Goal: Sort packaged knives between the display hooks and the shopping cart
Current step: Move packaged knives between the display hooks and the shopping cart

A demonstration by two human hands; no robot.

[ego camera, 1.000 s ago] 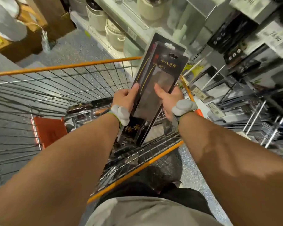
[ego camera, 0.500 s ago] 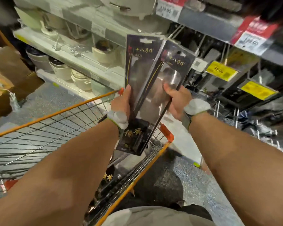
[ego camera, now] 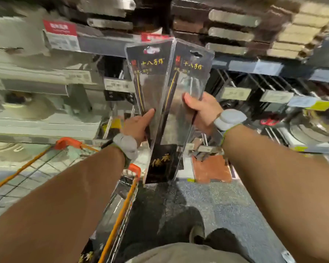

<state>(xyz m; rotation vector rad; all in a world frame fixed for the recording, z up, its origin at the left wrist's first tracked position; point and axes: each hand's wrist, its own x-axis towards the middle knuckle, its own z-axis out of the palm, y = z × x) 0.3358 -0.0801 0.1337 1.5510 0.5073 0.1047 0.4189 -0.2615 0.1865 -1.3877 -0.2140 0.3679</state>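
Note:
Two black packaged knives with gold lettering are held upright and fanned apart at the top, in front of the shelving. My left hand (ego camera: 139, 124) grips the left package (ego camera: 146, 73) at its lower edge, thumb on the front. My right hand (ego camera: 199, 109) grips the right package (ego camera: 192, 73) from its right side, thumb across the clear blister. The packages overlap at the bottom. The orange wire shopping cart (ego camera: 122, 209) is at lower left, with more black knife packages (ego camera: 87, 257) lying in it. Bare display hooks (ego camera: 234, 82) stick out under the shelf at right.
Boxed goods are stacked on the top shelf (ego camera: 232, 33). Price tags (ego camera: 234, 93) hang along the hook rail. Pots and cookware (ego camera: 27, 109) fill the left shelves, and a metal pan (ego camera: 315, 130) sits at far right. My shoes (ego camera: 207, 236) stand on speckled floor.
My view has swung up and right from the cart toward the shelving. Both hands have lifted the two packages higher, and the packages have fanned further apart at the top.

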